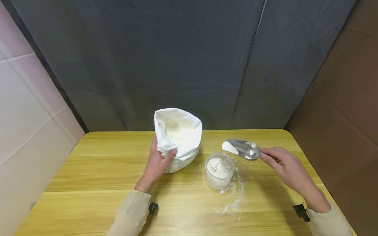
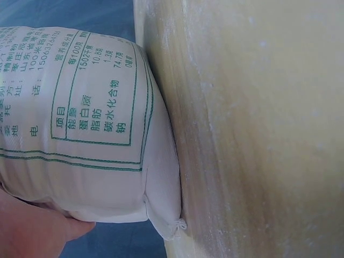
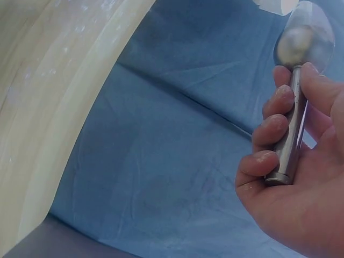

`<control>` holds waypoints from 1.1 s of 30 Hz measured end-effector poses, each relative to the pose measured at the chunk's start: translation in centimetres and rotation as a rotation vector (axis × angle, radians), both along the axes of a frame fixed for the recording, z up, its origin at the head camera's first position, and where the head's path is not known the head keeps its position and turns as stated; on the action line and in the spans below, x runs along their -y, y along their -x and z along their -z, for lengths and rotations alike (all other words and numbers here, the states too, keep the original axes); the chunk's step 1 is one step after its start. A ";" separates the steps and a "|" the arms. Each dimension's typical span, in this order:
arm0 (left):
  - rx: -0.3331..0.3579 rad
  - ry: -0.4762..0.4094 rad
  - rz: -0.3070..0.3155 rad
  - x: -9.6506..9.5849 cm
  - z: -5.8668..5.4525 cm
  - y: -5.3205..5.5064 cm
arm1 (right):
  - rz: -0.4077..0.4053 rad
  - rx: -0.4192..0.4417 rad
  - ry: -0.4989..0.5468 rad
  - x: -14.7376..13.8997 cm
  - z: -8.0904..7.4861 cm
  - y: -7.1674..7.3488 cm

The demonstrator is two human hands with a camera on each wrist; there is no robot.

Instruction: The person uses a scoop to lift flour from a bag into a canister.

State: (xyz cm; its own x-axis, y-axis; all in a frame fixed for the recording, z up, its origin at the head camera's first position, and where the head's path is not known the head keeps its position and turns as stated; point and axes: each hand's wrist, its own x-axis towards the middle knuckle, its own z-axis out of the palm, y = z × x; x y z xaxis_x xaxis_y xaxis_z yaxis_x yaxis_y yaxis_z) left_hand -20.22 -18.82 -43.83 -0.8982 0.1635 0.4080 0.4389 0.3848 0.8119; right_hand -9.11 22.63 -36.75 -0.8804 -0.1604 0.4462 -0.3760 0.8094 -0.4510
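My left hand [image 1: 157, 160] grips the near left side of an open flour bag [image 1: 184, 160], its thumb over the folded white rim. Pale flour [image 1: 180, 131] shows inside the bag. Green printing covers the bag's side in the left wrist view, where part of the left hand [image 2: 37, 228] shows at the lower left. My right hand [image 1: 287, 167] holds a metal scoop [image 1: 246, 149] by its handle, fingers curled round it in the right wrist view. White flour lies at the scoop's tip. Below and left of the scoop, a clear plastic jar [image 1: 218, 183] holds a mound of flour.
Spilled flour [image 1: 233, 200] streaks the wooden table [image 1: 97, 177] right of and in front of the jar. A dark grey cloth wall [image 1: 165, 65] stands behind the table, a white panel [image 1: 32, 108] at left and a brown panel [image 1: 339, 108] at right.
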 end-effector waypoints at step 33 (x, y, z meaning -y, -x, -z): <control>-0.003 0.023 -0.006 0.1 -0.1 -0.1 | -0.126 -0.138 -0.378 0.2 -1.3 0.3</control>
State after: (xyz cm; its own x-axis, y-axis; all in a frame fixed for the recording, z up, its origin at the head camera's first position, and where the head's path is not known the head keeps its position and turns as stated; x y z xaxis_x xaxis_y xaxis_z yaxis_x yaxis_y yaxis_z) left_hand -20.10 -18.88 -43.78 -0.8981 0.1673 0.4067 0.4386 0.4058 0.8018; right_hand -9.38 22.47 -35.50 -0.7795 -0.4379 0.4479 -0.5187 0.8522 -0.0695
